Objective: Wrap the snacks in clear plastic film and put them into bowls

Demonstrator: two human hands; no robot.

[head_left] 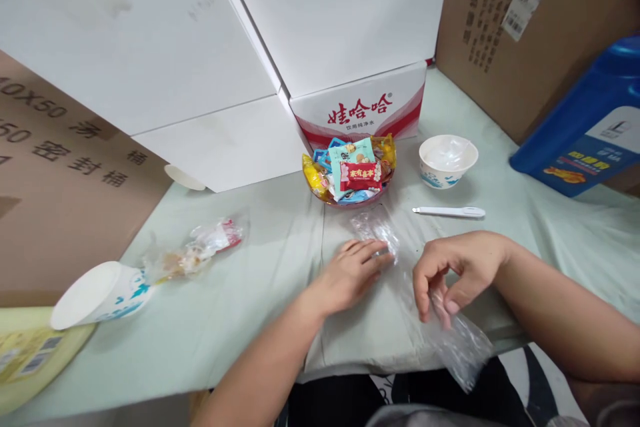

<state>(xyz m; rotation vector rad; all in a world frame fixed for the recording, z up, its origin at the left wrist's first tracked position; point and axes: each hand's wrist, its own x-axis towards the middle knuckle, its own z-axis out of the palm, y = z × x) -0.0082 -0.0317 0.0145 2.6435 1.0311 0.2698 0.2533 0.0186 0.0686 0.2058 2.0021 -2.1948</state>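
Observation:
My left hand (353, 273) rests low over the table with its fingers stretched out. Its fingertips touch a crumpled piece of clear plastic (367, 223). My right hand (460, 267) is curled, thumb towards the fingers, around a clear plastic bag (463, 353) that hangs towards the table's front edge. Whether both plastic parts belong to one bag, I cannot tell. Behind my hands stands a bowl of wrapped snacks (350, 197), a red packet (360, 175) on top. A white pen-like tool (450, 212) lies just beyond my right hand.
A paper bowl (440, 178) with clear plastic inside stands at the back right, near a blue jug (575, 140). On the left are crumpled wrappers (195, 250) and a tipped paper bowl (125, 297). Cardboard boxes (65, 200) and a white carton (360, 110) line the back.

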